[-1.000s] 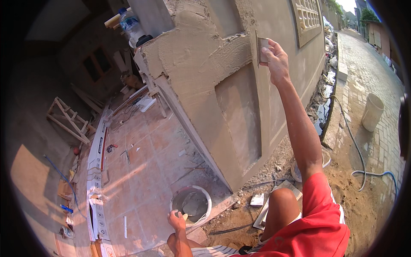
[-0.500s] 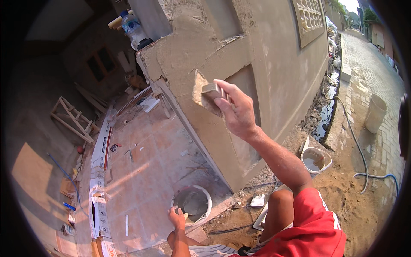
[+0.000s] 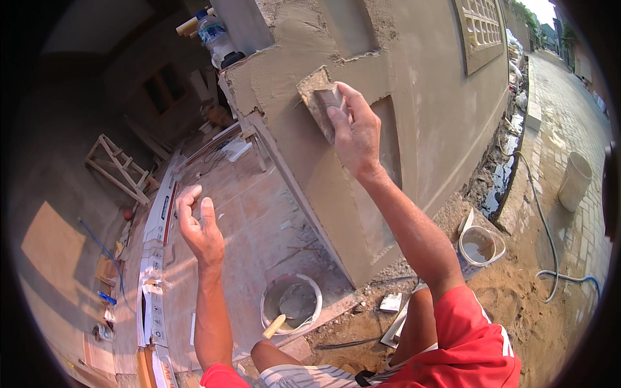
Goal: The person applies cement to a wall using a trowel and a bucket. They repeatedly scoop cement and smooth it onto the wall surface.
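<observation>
My right hand (image 3: 359,132) grips the block handle of a plastering float (image 3: 316,97). The float's worn, mortar-coated plate is against or very close to the grey plastered wall (image 3: 284,97), just left of a recessed panel. My left hand (image 3: 199,226) is raised in the air over the tiled floor, with its fingers loosely curled, the thumb apart and nothing in it. Below it to the right stands a white-rimmed bucket (image 3: 317,312) of grey mortar. A trowel with a pale handle (image 3: 274,326) leans in the bucket, its blade partly in the mortar.
A smaller white pail (image 3: 479,246) stands on sandy ground to the right, near an open drain (image 3: 501,181). Beyond are a hose (image 3: 537,207) and a tall pale bucket (image 3: 574,181). On the ledge sits a water bottle (image 3: 213,35). A wooden trestle (image 3: 119,168) is far left.
My left hand has let go of the trowel at the bucket and risen up and left. My right hand has raised the float slightly on the wall. The view has shifted a little.
</observation>
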`<state>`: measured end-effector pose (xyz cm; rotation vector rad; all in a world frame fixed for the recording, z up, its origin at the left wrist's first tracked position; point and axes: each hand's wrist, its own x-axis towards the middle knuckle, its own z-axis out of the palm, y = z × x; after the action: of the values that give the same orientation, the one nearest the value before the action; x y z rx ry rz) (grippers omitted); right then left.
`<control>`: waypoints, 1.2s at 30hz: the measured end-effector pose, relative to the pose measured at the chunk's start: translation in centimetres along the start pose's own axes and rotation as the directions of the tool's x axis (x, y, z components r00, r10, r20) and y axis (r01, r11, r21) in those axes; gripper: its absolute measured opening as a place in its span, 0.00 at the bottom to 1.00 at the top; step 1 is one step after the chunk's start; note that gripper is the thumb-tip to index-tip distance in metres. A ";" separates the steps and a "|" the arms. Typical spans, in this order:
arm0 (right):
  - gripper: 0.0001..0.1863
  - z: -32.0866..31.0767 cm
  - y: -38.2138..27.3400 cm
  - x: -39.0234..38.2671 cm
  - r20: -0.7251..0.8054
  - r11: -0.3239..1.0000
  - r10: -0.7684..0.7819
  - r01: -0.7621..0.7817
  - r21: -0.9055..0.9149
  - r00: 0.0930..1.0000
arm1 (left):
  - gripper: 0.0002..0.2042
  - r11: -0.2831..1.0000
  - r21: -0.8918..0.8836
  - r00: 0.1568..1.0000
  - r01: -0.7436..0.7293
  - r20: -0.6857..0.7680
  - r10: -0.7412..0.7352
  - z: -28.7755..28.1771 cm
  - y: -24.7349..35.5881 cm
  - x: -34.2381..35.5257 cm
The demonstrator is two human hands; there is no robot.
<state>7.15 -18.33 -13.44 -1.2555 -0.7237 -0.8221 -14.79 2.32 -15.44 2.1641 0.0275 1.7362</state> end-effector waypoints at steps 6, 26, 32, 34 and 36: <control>0.21 0.1 -3.8 -4.1 0.251 0.948 -0.120 0.036 0.315 0.961 | 0.24 0.975 -0.221 1.000 0.007 0.022 -0.002 4.4 3.9 12.6; 0.20 2.0 -4.8 -2.3 0.234 0.950 -0.106 0.029 0.312 0.966 | 0.41 0.922 -0.362 0.974 0.136 0.218 -0.058 8.0 3.9 17.5; 0.21 -3.0 -2.5 3.7 0.216 0.822 0.168 -0.258 0.507 0.962 | 0.38 0.928 -0.367 0.979 0.055 0.201 0.022 7.8 3.8 17.4; 0.21 -3.9 -1.3 6.2 0.134 0.856 0.193 -0.234 0.461 0.972 | 0.37 0.930 -0.365 0.981 0.039 0.191 0.033 8.1 3.8 17.3; 0.20 -3.5 -0.3 7.2 0.080 0.872 0.193 -0.208 0.443 0.978 | 0.36 0.939 -0.342 0.983 0.030 0.179 0.034 8.1 3.5 17.1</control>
<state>10.78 -22.78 -7.84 -0.9051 -0.7444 -0.4272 -3.73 0.97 0.22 2.0483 -0.3041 1.4108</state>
